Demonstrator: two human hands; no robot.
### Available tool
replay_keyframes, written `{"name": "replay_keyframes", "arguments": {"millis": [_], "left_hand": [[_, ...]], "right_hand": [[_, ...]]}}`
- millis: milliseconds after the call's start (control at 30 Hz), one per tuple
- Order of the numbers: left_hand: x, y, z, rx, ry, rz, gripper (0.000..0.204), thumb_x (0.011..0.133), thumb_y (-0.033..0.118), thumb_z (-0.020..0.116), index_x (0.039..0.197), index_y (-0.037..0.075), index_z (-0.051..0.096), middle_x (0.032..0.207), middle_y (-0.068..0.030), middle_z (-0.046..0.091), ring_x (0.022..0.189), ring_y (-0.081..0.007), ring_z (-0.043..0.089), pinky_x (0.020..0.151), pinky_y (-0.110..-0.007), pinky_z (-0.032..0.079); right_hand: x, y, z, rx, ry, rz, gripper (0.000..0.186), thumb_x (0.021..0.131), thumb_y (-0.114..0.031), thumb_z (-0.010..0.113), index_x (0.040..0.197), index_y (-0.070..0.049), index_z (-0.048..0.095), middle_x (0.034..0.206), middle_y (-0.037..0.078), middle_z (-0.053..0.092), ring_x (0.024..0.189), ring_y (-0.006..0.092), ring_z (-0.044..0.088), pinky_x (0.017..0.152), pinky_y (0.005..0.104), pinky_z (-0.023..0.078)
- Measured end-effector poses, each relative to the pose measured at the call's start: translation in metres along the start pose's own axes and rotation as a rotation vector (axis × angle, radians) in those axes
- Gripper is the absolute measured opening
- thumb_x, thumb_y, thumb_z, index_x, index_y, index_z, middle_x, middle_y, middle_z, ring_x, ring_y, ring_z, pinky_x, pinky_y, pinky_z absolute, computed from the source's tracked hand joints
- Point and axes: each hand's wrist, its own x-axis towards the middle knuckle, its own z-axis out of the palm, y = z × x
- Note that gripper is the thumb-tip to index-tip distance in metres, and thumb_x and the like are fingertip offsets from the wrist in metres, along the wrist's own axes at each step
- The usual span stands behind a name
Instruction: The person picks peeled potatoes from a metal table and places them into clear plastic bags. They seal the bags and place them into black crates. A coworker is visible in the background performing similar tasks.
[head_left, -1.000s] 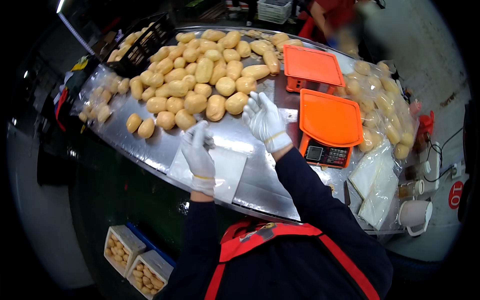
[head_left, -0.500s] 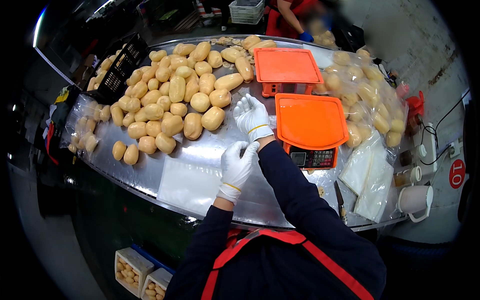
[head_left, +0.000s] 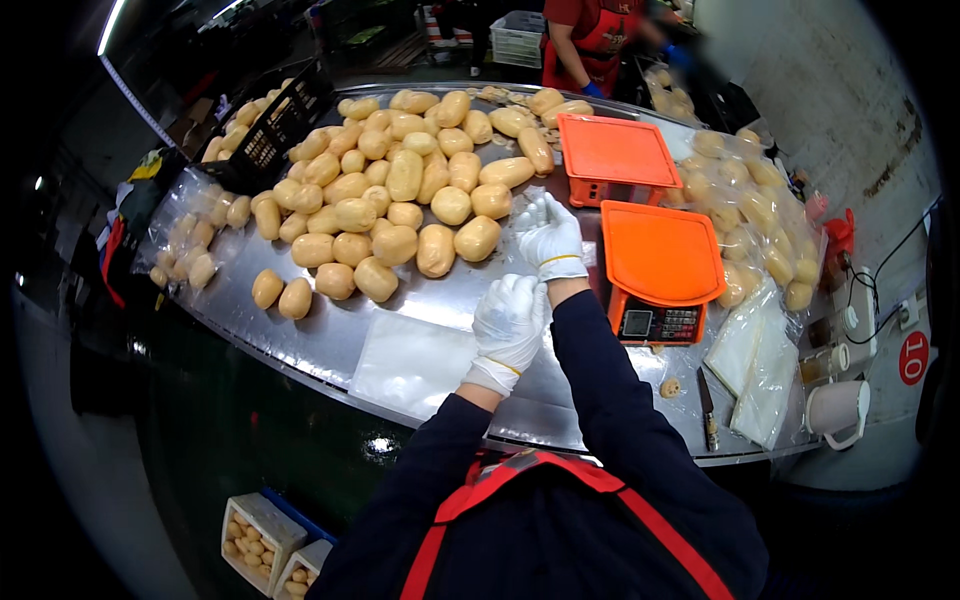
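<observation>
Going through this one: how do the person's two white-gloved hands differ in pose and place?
Pose: the white-gloved left hand has its grip closed, while the white-gloved right hand shows a looser grip, its fingers partly bent.
Place: the left hand is nearer the body, by the right hand's wrist; the right hand is farther forward, beside the orange, flat-topped electronic scale.
Both are gloved in white, with a yellow band near the wrist.

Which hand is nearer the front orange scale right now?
Right. The right hand is just left of the front orange scale; the left hand sits farther left and lower in view.
</observation>
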Motion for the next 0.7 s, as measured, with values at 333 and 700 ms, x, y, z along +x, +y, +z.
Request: {"name": "replay_keyframes", "arguments": {"millis": [333,700], "left_hand": [[0.007,-0.044,-0.033,-0.013,-0.091,0.126,0.013,0.088,0.016,0.069,0.098,0.008,0.068,0.090,-0.0087,0.063,0.087,-0.0298,0.064,0.076,-0.042,0.053],[0.009,-0.056,-0.064,0.043,-0.173,-0.008,0.013,0.081,0.016,0.065,0.071,0.008,0.064,0.074,-0.0115,0.064,0.075,-0.0320,0.067,0.069,-0.046,0.052]], "right_hand": [[0.020,0.025,-0.005,-0.036,-0.162,0.056,0.006,0.096,-0.019,0.065,0.093,-0.016,0.069,0.083,-0.004,0.071,0.075,0.0156,0.069,0.070,0.0354,0.060],[0.036,0.063,0.008,-0.241,-0.033,-0.156,0.014,0.096,-0.027,0.066,0.104,-0.016,0.066,0.098,0.000,0.070,0.092,0.0212,0.068,0.087,0.0402,0.053]]}}
